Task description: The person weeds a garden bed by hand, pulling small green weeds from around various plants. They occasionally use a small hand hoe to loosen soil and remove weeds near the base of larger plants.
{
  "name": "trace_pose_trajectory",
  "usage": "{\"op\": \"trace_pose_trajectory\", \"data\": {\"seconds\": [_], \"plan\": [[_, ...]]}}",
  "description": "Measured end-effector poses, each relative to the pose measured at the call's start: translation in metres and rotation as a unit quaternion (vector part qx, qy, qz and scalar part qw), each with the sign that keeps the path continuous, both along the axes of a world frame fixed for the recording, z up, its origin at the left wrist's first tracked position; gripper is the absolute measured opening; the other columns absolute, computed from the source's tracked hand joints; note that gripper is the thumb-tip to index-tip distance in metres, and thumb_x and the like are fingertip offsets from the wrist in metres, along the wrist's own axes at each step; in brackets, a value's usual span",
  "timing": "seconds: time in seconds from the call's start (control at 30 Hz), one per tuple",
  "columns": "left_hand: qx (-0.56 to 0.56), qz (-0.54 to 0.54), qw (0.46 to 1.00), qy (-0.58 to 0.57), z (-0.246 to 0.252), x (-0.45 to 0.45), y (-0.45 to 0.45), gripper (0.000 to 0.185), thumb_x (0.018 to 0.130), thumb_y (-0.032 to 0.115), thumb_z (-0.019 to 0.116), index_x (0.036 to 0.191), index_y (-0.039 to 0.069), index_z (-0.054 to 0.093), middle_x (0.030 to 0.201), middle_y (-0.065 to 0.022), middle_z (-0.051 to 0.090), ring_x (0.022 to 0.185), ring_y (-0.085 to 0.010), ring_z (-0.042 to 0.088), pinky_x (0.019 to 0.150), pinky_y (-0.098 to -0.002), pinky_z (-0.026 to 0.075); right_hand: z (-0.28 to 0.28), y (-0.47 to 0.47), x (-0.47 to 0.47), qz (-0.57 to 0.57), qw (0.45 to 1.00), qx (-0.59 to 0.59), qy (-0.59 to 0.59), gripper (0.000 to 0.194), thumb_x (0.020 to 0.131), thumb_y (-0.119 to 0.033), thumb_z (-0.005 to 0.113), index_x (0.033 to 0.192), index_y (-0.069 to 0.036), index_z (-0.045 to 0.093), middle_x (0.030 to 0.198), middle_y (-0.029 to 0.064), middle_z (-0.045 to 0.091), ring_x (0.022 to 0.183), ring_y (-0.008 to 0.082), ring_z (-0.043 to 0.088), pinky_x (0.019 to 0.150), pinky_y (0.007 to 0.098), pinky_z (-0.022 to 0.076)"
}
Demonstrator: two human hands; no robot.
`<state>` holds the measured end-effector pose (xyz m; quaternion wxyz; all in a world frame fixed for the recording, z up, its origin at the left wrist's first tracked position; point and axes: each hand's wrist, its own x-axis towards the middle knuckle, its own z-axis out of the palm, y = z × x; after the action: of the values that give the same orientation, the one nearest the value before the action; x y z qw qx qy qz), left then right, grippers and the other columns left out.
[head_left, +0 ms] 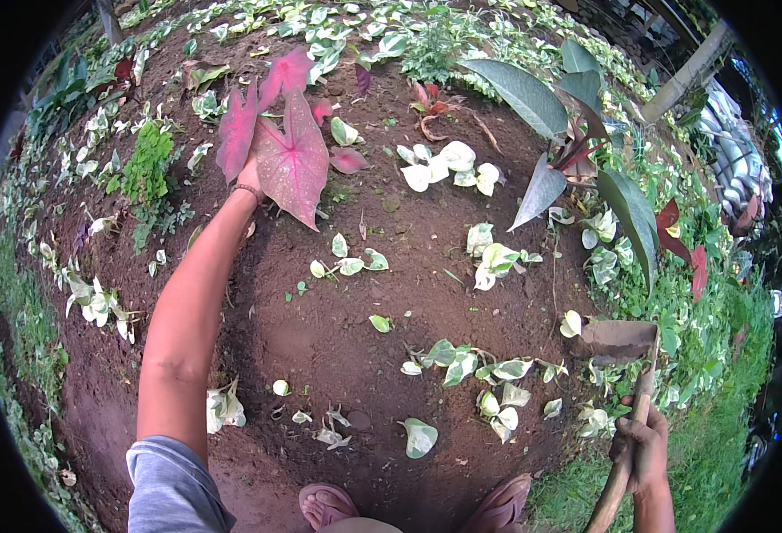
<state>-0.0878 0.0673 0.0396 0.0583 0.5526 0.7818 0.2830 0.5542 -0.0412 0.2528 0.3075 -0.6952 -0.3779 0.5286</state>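
My left hand [250,174] reaches in among the broad pink, speckled leaves of a caladium plant [292,156]; the leaves cover its fingers, so what it grips cannot be seen. A thin bracelet is around that wrist. At the lower right my right hand [641,443] is closed around the wooden handle of a hoe [614,486]. The hoe's soil-covered metal blade [614,341] is raised beside a small pale leaf at the bed's right side. Brown soil [338,320] with small variegated pothos plants [461,363] lies between my hands.
A large dark-leaved plant [531,100] leans over the right side. Red-leaved stems [434,103] stand at the back. A bright green leafy plant [148,163] grows at left. Grass [717,426] borders the right, near a wooden post [687,73]. My sandalled feet [328,503] are at the bottom.
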Motion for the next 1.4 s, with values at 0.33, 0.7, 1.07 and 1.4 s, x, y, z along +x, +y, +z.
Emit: {"op": "trace_pose_trajectory", "data": {"seconds": [0.33, 0.7, 1.07, 1.4], "plan": [[0.12, 0.053, 0.895, -0.427, 0.014, -0.012, 0.054, 0.018, 0.088, -0.003, 0.051, 0.104, -0.005, 0.06, 0.099, -0.0111, 0.064, 0.094, -0.0177, 0.063, 0.079, -0.031, 0.052, 0.0, -0.002, 0.001, -0.001, 1.0, -0.002, -0.019, 0.032, 0.08, 0.002, 0.058, 0.112, -0.001, 0.054, 0.061, 0.0, 0.049, 0.042, 0.0102, 0.047, 0.037, 0.0238, 0.0384], [-0.139, -0.044, 0.988, 0.05, 0.038, 0.01, 0.058, 0.032, 0.09, 0.016, 0.058, 0.12, 0.005, 0.063, 0.125, -0.0148, 0.063, 0.11, -0.0292, 0.064, 0.094, -0.0377, 0.053, -0.006, -0.004, 0.028, -0.038, 0.999, -0.009, -0.021, 0.036, 0.078, 0.002, 0.058, 0.114, -0.001, 0.051, 0.064, 0.0021, 0.051, 0.04, 0.0112, 0.046, 0.036, 0.025, 0.0389], [-0.088, 0.042, 0.937, 0.335, -0.003, 0.001, 0.081, 0.038, 0.084, 0.035, 0.067, 0.116, 0.016, 0.071, 0.11, -0.0105, 0.072, 0.097, -0.0278, 0.07, 0.087, -0.0364, 0.055, -0.007, -0.003, 0.03, -0.026, 1.0, -0.012, -0.006, 0.034, 0.079, 0.003, 0.058, 0.112, -0.001, 0.053, 0.064, 0.0024, 0.051, 0.039, 0.0118, 0.047, 0.035, 0.0252, 0.0396], [-0.155, -0.047, 0.965, 0.207, 0.032, 0.018, 0.056, 0.03, 0.08, 0.032, 0.069, 0.104, 0.014, 0.073, 0.109, -0.0095, 0.071, 0.105, -0.0282, 0.066, 0.096, -0.0373, 0.049, -0.01, -0.005, 0.032, -0.037, 0.999, -0.01, -0.012, 0.035, 0.079, 0.001, 0.059, 0.113, -0.001, 0.052, 0.065, 0.0017, 0.051, 0.041, 0.0107, 0.046, 0.035, 0.0245, 0.0392]]}}
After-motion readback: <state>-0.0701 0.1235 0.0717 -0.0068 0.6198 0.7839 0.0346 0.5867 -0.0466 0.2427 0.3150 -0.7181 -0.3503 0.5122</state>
